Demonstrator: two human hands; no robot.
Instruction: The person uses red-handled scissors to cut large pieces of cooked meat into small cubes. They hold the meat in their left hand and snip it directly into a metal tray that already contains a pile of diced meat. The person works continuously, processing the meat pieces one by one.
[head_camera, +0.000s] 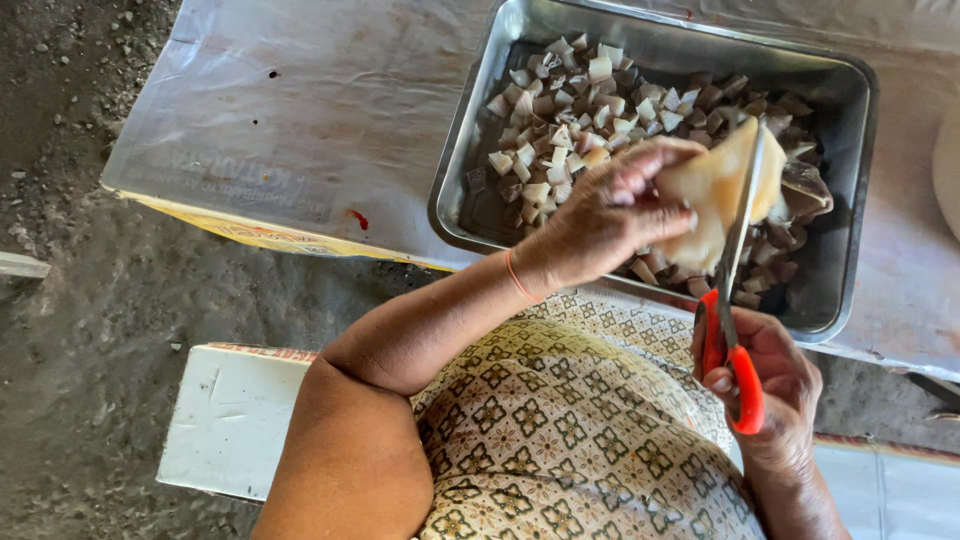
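White bench (230, 420), plastic-covered table (320, 110), gravel floor (70, 300)

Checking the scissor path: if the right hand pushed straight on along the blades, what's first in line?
The right hand points the red-handled scissors up into the pale slab held by the left hand. The slab comes first, already between the blades; beyond it the metal tray, though depth is unclear.

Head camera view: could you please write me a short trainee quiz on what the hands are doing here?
1. True or false: the right hand works the red-handled scissors.
2. What does the left hand hold? A) a knife B) a pale flat piece of food C) a spoon
3. Where do the cut pieces lie?

Key:
1. True.
2. B; the scissor blades are closing across it.
3. In the metal tray, right under the hands.
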